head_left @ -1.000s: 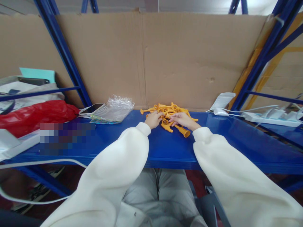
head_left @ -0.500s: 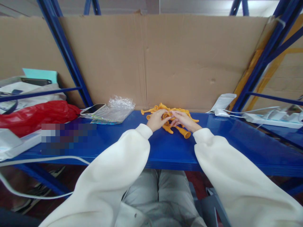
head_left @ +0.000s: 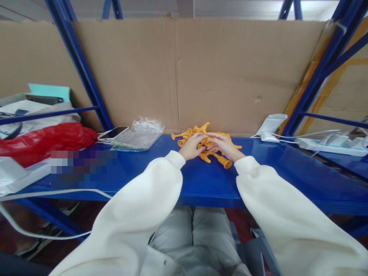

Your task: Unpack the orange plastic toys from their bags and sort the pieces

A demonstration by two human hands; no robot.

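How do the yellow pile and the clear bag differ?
The pile is opaque yellow; the bag is see-through.
The pile is many loose pieces; the bag is a thin sheet, crumpled at its far end.
The left hand and right hand are at the pile; neither touches the bag.
Shared: both lie on the blue shelf.

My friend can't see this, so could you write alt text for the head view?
A person's left hand and right hand curve over a heap of orange-yellow pieces on a blue table. A clear plastic bag lies to the left, and brown cardboard stands behind.
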